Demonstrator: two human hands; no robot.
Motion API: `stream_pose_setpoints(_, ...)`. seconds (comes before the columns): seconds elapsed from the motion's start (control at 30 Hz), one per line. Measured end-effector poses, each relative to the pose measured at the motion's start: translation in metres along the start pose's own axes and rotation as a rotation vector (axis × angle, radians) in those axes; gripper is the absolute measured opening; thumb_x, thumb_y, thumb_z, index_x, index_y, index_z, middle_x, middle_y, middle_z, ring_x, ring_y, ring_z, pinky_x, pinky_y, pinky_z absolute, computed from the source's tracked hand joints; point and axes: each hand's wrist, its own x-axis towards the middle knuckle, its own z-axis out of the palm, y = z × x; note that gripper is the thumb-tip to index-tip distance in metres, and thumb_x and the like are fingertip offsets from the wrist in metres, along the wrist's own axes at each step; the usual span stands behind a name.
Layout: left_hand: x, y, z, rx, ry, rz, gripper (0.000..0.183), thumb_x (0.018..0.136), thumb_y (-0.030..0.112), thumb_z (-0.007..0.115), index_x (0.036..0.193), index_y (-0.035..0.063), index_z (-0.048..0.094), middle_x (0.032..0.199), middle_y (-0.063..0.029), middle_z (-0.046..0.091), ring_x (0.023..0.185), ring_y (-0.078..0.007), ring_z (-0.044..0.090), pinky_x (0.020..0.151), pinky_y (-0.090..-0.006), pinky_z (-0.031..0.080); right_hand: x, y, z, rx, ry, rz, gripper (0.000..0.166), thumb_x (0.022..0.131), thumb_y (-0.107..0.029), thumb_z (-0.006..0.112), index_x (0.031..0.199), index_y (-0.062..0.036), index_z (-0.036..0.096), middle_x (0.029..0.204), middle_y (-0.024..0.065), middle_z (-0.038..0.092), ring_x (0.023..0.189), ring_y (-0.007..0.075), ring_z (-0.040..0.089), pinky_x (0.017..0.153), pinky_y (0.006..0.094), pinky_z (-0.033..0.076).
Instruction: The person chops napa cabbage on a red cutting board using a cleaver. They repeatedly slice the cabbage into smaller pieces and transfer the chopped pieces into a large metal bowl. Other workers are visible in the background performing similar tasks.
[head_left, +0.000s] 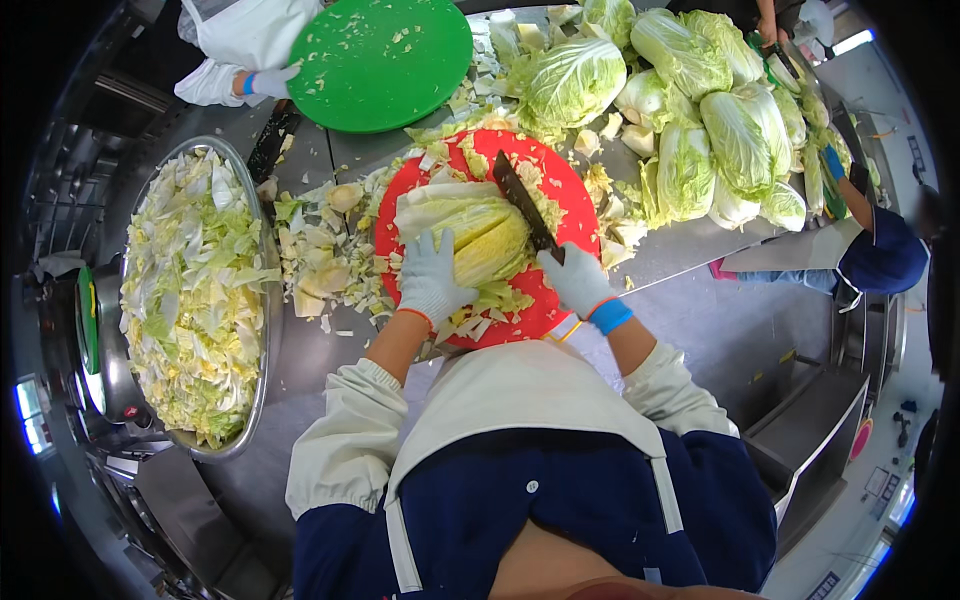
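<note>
Cut napa cabbage (480, 232) lies on a round red cutting board (581, 202), its yellow inner leaves partly facing up and a dark slit running through them. My left hand (435, 277), in a white knit glove, rests on the cabbage's near left side with the fingers spread over it. In my right hand (577, 277), also gloved and with a blue band at the wrist, is the handle of a cleaver (525, 202). The dark blade, flecked with cabbage bits, is just right of the cabbage and points away from me. Leaf scraps (499, 300) lie near my left thumb.
A steel basin (268, 300) heaped with chopped cabbage (195, 300) stands at left. Trimmings (322, 262) litter the steel table (300, 375). Whole napa cabbages (682, 172) are piled right. Across, a co-worker's gloved hand (271, 82) touches a green board (382, 60). Another co-worker (877, 247) stands right.
</note>
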Motion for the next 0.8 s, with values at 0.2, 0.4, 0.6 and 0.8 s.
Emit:
stream_pose_setpoints(0.2, 0.001, -0.002, -0.011, -0.059, 0.000, -0.019, 0.111, 0.066, 0.053, 0.084, 0.155, 0.0049, 0.037, 0.147, -0.0239, 0.043, 0.133, -0.0404, 0.045, 0.112, -0.0443, 0.041, -0.030, -0.031, -0.016, 0.123, 0.079, -0.069, 0.049, 0.097, -0.043, 0.062, 0.094, 0.0049, 0.057, 0.063, 0.0146, 0.059, 0.053, 0.0252, 0.067, 0.050, 0.0381, 0.054)
stream_pose_setpoints(0.4, 0.000, -0.004, -0.005, -0.058, 0.031, -0.029, 0.107, 0.069, 0.053, 0.083, 0.152, 0.0031, 0.038, 0.143, -0.0219, 0.047, 0.132, -0.0378, 0.047, 0.110, -0.0434, 0.042, -0.010, -0.033, -0.010, 0.033, -0.083, 0.074, 0.053, 0.096, -0.045, 0.059, 0.094, 0.0078, 0.059, 0.074, 0.0266, 0.066, 0.078, 0.0410, 0.071, 0.073, 0.0477, 0.057)
stream_pose_setpoints(0.6, 0.007, -0.005, 0.007, -0.030, 0.093, 0.032, 0.100, 0.069, 0.054, 0.083, 0.142, -0.0008, 0.042, 0.141, -0.0209, 0.050, 0.129, -0.0350, 0.050, 0.108, -0.0419, 0.044, -0.030, -0.033, 0.010, 0.121, 0.115, -0.032, 0.046, 0.096, -0.044, 0.062, 0.093, 0.0018, 0.061, 0.076, 0.0227, 0.067, 0.076, 0.0429, 0.069, 0.069, 0.0486, 0.055)
stream_pose_setpoints(0.8, 0.002, -0.005, 0.008, -0.045, 0.091, -0.003, 0.101, 0.069, 0.055, 0.084, 0.142, -0.0018, 0.043, 0.143, -0.0211, 0.049, 0.130, -0.0352, 0.050, 0.109, -0.0413, 0.043, -0.024, -0.042, -0.003, 0.057, -0.129, 0.095, 0.049, 0.096, -0.042, 0.061, 0.095, 0.0064, 0.061, 0.082, 0.0273, 0.069, 0.081, 0.0458, 0.068, 0.075, 0.0515, 0.055)
